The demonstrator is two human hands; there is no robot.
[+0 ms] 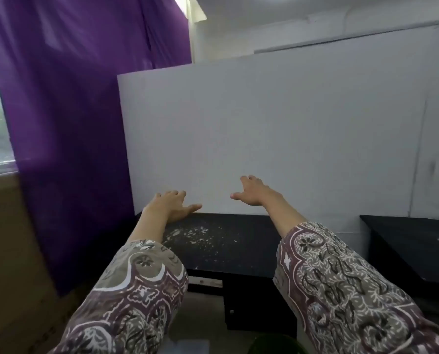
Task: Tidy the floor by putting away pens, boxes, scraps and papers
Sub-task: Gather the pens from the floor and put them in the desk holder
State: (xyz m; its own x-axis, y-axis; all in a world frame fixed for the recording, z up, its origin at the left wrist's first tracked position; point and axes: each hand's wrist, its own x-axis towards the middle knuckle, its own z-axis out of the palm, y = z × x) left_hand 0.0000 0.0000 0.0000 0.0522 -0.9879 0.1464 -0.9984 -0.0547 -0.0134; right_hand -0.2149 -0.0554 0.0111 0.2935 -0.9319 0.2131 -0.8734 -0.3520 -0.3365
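1. Against the far wall stood a large white board [264,139], upright on a dark bench [238,241].
2. The left hand [171,204] lay at the board's lower edge, fingers loosely bent, thumb out to the right; it held nothing.
3. The right hand [251,191] reached toward the board's face, fingers spread; whether it touched was unclear.
4. White scraps [195,235] lay scattered on the bench, near the left hand.
5. A purple curtain [73,111] hung at the left.

Purple curtain [85,98], black table [238,241]
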